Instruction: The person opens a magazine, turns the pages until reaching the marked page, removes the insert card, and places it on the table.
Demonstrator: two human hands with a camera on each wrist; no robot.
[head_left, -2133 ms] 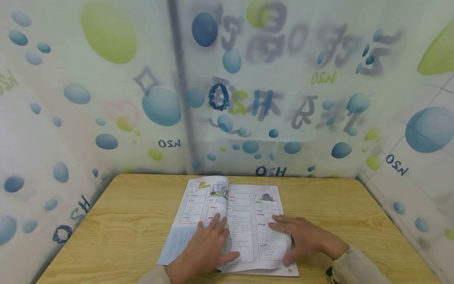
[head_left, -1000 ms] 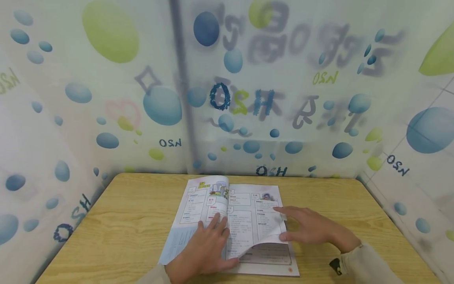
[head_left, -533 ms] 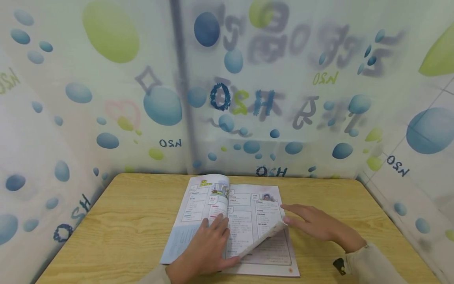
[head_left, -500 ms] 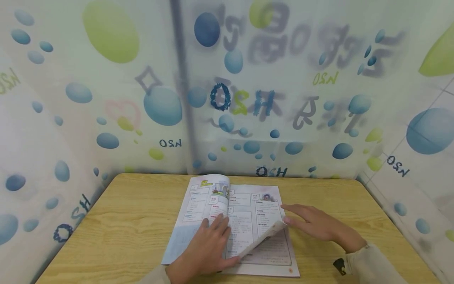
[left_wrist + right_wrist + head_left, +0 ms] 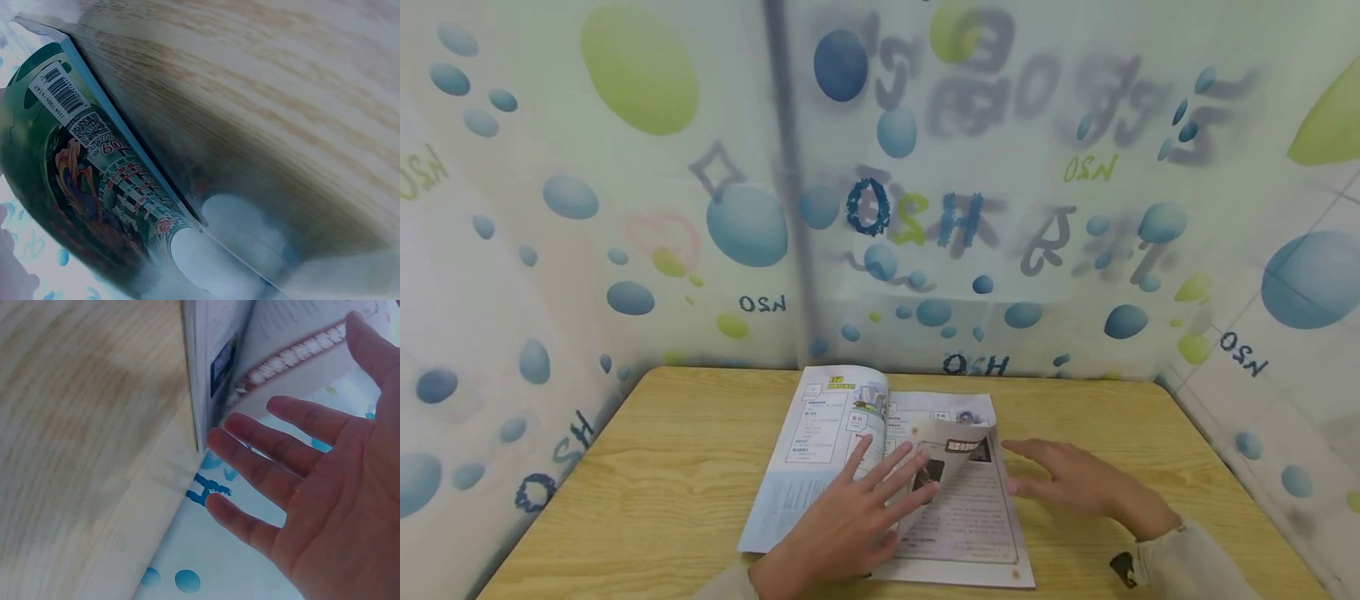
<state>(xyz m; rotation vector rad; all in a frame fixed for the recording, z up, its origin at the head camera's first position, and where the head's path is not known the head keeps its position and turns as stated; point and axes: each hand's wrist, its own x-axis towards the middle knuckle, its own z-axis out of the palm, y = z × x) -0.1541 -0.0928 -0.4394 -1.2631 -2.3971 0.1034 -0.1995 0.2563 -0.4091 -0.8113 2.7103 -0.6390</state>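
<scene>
Page of white printed paper (image 5: 937,455), newly curled leftward: seemingly half-turned. Spread-fingered left hand (image 5: 850,525) against it, ungripping; released right hand (image 5: 1078,479) just beside.

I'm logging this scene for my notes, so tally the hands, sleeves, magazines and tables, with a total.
Hands: 2, left hand and right hand
Sleeves: 2, left sleeve and right sleeve
Magazine: 1
Table: 1
Total: 6
</scene>
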